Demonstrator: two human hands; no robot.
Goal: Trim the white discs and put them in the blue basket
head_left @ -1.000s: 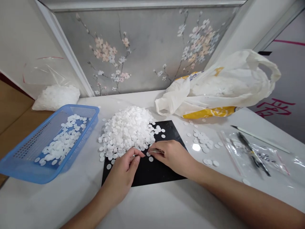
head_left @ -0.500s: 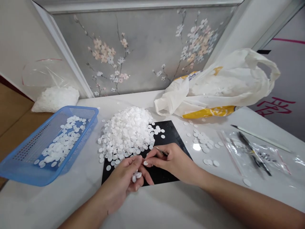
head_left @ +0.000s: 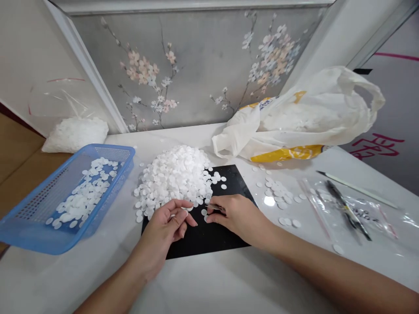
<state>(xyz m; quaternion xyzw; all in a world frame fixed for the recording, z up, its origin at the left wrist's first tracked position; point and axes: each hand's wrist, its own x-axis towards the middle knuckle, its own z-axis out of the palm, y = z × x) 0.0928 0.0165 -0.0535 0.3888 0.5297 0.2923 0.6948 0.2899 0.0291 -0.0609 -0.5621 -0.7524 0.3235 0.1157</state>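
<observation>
My left hand (head_left: 172,220) is over the near edge of the pile of small white round discs (head_left: 178,174), its fingers loosely curled. A bit of white disc (head_left: 187,209) shows by the thumb and index finger; the palm side is hidden. To its right, my right hand (head_left: 234,213) is closed on a thin metal tool (head_left: 216,206) that looks like tweezers. Its fingertips are low over the black mat (head_left: 203,237), beside a few loose discs (head_left: 204,213) at the pile's edge.
A blue plastic basket (head_left: 126,163) on the left has discs in it. Behind it sits a clear bag of discs (head_left: 77,135). A white and yellow plastic bag (head_left: 294,122) lies at back right. Scattered discs (head_left: 278,189), a clear zip bag (head_left: 327,218) and pens (head_left: 348,209) lie to the right.
My hands were together at a disc, with more discs showing in my left fingers. Now they are apart: the left has moved up-left and turned, the right slightly right.
</observation>
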